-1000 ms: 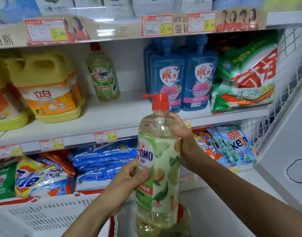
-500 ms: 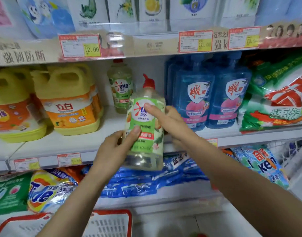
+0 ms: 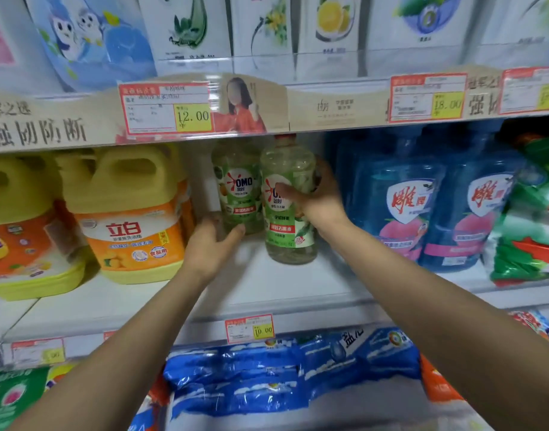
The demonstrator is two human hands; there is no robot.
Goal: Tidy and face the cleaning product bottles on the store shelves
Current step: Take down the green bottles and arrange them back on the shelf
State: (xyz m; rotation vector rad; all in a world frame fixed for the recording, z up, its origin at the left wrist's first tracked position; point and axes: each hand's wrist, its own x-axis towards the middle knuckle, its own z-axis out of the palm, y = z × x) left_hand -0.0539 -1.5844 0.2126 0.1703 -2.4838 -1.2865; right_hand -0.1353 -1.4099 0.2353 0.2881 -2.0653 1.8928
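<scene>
Two clear OMO bottles with green labels stand on the white middle shelf (image 3: 285,284). The front OMO bottle (image 3: 290,231) stands upright, label facing me, and my right hand (image 3: 316,197) grips its upper body, thumb across the label. The rear OMO bottle (image 3: 239,188) stands just behind and left of it. My left hand (image 3: 209,244) reaches to the base of the rear bottle, thumb touching it; the other fingers are blurred. The caps of both bottles are partly hidden by the shelf strip above.
Yellow and orange detergent jugs (image 3: 130,213) stand to the left, blue bottles (image 3: 397,200) and a green powder bag (image 3: 528,219) to the right. Blue bags (image 3: 285,374) lie on the shelf below. Price tags (image 3: 166,108) line the upper shelf edge.
The OMO bottle went from in front of me up onto the shelf and now stands beside the other one. My left hand left it and moved to the rear bottle's base.
</scene>
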